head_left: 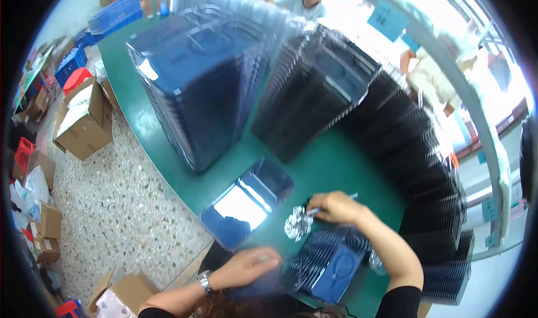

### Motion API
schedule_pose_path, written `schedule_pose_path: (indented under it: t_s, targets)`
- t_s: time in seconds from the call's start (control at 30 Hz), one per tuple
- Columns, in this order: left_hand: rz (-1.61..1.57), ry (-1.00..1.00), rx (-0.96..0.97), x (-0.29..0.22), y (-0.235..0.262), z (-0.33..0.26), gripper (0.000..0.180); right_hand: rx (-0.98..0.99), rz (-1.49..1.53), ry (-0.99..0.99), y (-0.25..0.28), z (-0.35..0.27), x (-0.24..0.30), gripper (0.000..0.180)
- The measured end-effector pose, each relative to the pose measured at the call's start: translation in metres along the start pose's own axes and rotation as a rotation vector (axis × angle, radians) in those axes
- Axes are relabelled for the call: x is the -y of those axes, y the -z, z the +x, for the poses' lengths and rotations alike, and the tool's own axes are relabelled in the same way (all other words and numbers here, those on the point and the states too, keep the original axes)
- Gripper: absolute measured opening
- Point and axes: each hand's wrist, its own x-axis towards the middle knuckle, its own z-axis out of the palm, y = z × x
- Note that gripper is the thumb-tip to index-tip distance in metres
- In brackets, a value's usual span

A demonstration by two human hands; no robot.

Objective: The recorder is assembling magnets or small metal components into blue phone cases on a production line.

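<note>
My right hand (338,207) is closed around a slim pen-like tool (314,211), whose thin light end also sticks out behind the knuckles. The tool's front end is beside a small pile of shiny silver metal pieces (298,224) on the green table (190,186). My left hand (255,266), with a wristwatch (205,282) on the wrist, is blurred at the table's near edge, its fingers close together. Beneath it is something dark blue; whether I grip it is hidden. Between my hands and nearer me lies a stack of dark blue plastic frames (338,273).
A glossy dark blue panel (246,203) lies left of the metal pieces. Tall stacks of blue panels (196,88) and black trays (314,88) stand behind, with more black stacks (386,133) curving down the right. Cardboard boxes (87,119) sit on the speckled floor (123,189). Other people are beyond the table.
</note>
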Motion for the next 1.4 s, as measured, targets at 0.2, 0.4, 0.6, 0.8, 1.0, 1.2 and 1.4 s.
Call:
schedule_pose_path:
  t_s: [0.2,0.4,0.6,0.8,1.0,1.2,1.4]
  targets:
    - [0.026,-0.019,0.017,-0.006,-0.001,0.003,0.030,0.052,-0.007,-0.041,0.005,-0.006,0.009,0.025]
    - [0.111,0.003,0.076,-0.037,-0.005,0.012,0.028,-0.116,0.106,-0.045,0.014,-0.020,0.004,0.016]
    - [0.275,-0.045,-0.052,-0.103,-0.008,0.032,0.017,-0.449,0.601,-0.202,0.091,-0.050,0.062,0.014]
    - [0.482,-0.307,-0.083,-0.134,-0.030,0.055,0.015,-0.502,0.538,-0.059,0.102,-0.088,0.128,0.006]
    - [0.666,-0.398,-0.019,-0.145,-0.047,0.050,0.010,-0.519,-0.043,0.098,0.081,-0.105,0.154,0.015]
    - [0.707,-0.370,-0.003,-0.146,-0.054,0.044,0.010,-0.521,-0.245,0.089,0.066,-0.108,0.180,0.024]
    - [0.707,-0.358,0.032,-0.151,-0.055,0.042,0.010,-0.529,-0.293,0.066,0.062,-0.113,0.193,0.025]
